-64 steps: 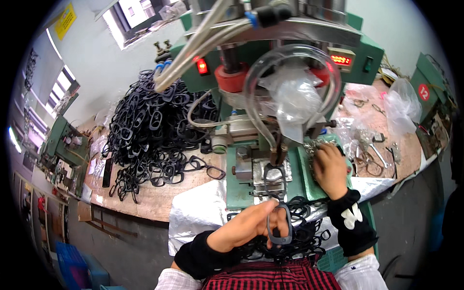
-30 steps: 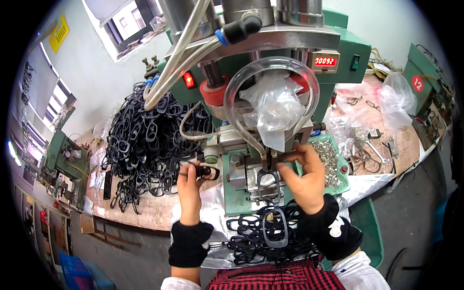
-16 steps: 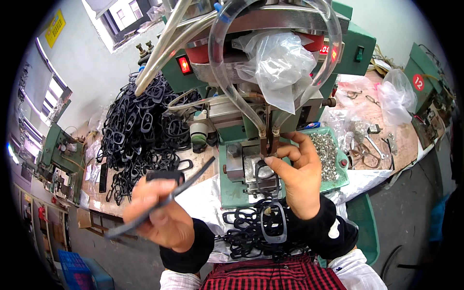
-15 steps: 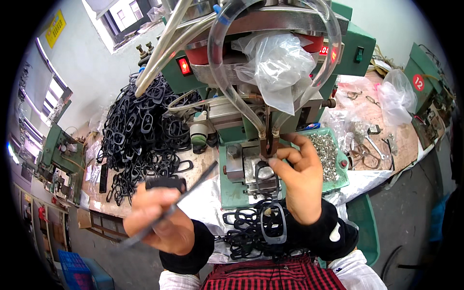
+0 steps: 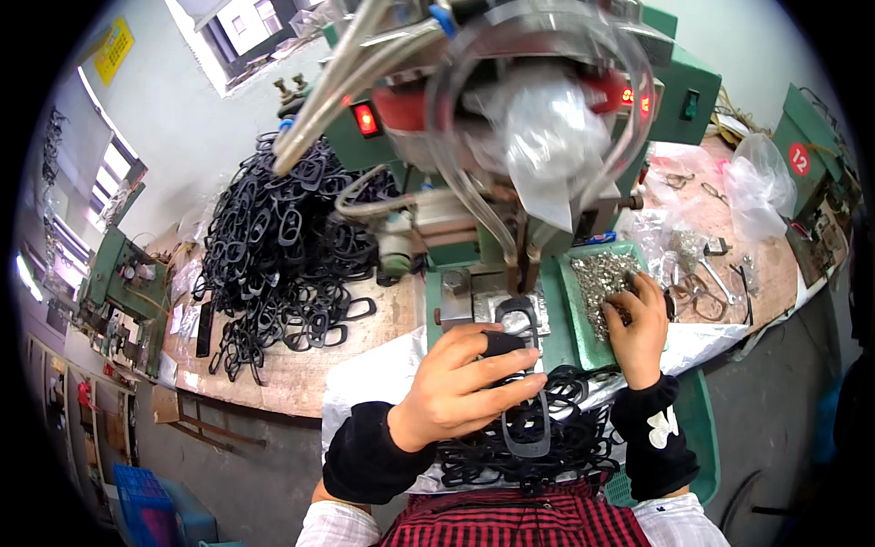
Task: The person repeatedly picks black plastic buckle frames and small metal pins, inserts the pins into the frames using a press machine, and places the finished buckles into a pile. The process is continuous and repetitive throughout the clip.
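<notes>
My left hand [image 5: 465,387] is at the front of the green press, closed on a black eyeglass frame [image 5: 527,447] with two lens openings. A black cover sits on one of its fingers. The frame's far end lies at the metal fixture [image 5: 488,305], below the press's narrow pins [image 5: 521,264]. My right hand [image 5: 640,328] is over the green tray [image 5: 583,351], its curled fingertips at the heap of small metal parts [image 5: 592,287]. Whatever those fingertips pinch is too small to make out. Beneath my left hand lie several black frames [image 5: 492,465].
A large pile of black frames [image 5: 283,228] covers the table to the left. Clear tubes [image 5: 447,182] and a plastic bag [image 5: 551,137] hang from the press. A wrench [image 5: 720,281] and loose eyeglass frames lie at right. A green basket [image 5: 702,438] stands below the table edge.
My right hand has left the fixture and moved right to the tray of metal parts. My left hand, which held a dark frame at left, has come to the frame at the fixture.
</notes>
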A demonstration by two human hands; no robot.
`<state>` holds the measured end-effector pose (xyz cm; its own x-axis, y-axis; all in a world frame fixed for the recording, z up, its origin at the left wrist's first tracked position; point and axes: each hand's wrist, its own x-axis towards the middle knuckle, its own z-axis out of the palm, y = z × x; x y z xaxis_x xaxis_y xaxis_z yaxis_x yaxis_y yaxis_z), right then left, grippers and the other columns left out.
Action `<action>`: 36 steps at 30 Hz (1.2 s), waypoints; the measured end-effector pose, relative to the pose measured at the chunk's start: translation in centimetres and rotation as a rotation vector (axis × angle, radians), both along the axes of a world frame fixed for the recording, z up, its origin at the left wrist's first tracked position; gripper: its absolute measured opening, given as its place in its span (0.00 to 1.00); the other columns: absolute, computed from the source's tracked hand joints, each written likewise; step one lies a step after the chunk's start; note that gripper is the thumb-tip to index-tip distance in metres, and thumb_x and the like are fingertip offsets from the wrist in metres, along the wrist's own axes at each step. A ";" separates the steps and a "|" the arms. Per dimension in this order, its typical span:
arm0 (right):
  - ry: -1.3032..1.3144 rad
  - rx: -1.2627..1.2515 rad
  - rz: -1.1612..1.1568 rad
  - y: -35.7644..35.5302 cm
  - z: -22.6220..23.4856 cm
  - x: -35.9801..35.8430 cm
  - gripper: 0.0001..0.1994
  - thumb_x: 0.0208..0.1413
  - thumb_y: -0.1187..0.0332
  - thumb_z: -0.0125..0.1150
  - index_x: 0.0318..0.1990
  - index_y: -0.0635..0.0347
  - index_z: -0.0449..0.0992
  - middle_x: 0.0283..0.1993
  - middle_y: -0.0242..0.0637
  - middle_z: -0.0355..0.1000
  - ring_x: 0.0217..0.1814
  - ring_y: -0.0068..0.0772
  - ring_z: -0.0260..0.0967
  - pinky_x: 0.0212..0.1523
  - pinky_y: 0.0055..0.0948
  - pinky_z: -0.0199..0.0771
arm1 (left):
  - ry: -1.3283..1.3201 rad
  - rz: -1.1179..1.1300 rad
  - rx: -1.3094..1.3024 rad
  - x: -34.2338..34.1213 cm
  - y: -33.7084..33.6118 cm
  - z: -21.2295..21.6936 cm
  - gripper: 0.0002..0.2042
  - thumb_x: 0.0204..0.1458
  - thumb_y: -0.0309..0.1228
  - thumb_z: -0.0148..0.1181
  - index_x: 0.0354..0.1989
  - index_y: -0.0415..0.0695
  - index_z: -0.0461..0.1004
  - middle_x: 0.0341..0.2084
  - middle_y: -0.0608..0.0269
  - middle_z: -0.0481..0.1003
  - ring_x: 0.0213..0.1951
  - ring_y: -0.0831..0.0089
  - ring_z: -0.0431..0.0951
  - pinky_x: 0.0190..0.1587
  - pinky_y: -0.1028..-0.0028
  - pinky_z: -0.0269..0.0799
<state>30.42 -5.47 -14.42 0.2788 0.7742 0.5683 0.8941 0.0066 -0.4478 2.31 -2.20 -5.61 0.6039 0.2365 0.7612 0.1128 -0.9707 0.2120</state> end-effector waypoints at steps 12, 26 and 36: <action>0.123 0.209 0.005 -0.4 0.9 -0.5 0.04 0.51 0.76 0.63 0.34 0.65 0.78 0.33 0.44 0.76 0.37 0.46 0.74 0.41 0.38 0.72 | -0.050 0.642 0.089 -7.0 -5.7 -1.0 0.12 0.51 0.27 0.67 0.45 0.45 0.79 0.47 0.56 0.79 0.47 0.58 0.79 0.61 0.54 0.66; 0.474 0.090 0.040 -0.7 1.3 -1.5 0.07 0.50 0.77 0.66 0.37 0.67 0.80 0.34 0.42 0.78 0.38 0.38 0.75 0.42 0.30 0.73 | 0.436 1.661 -0.234 -21.2 13.0 -13.7 0.12 0.48 0.38 0.63 0.30 0.40 0.83 0.36 0.53 0.76 0.44 0.51 0.73 0.43 0.54 0.71; 0.548 0.108 0.093 -5.3 3.1 -1.2 0.07 0.48 0.81 0.65 0.37 0.65 0.79 0.35 0.38 0.77 0.39 0.33 0.74 0.44 0.28 0.71 | -0.309 0.999 -0.470 -11.8 8.8 -7.4 0.09 0.65 0.31 0.54 0.34 0.40 0.70 0.20 0.63 0.68 0.22 0.74 0.66 0.27 0.73 0.64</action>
